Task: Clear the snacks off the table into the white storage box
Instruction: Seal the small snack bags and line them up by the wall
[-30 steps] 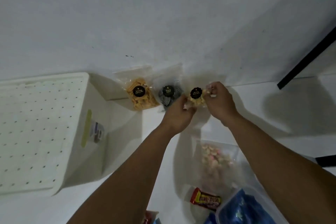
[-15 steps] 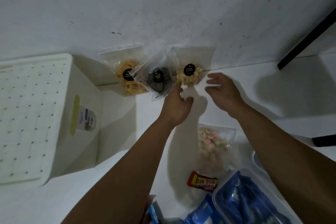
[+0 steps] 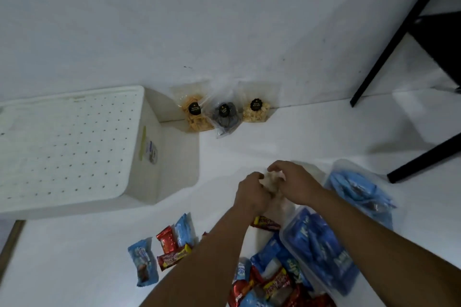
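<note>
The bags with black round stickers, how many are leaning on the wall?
3, in a row beside the white box: orange-snack bag on the left, dark-snack bag in the middle, pale-snack bag on the right. None seems hidden.

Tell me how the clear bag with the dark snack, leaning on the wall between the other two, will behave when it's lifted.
The dark-snack bag is thin clear plastic, so it will probably flop and crinkle. Its contents sit low, so the empty top may fold over. It leans on the wall, beside the orange-snack bag, which might slump once it goes.

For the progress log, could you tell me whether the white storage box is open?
No, the perforated lid sits closed on the white storage box.
</note>
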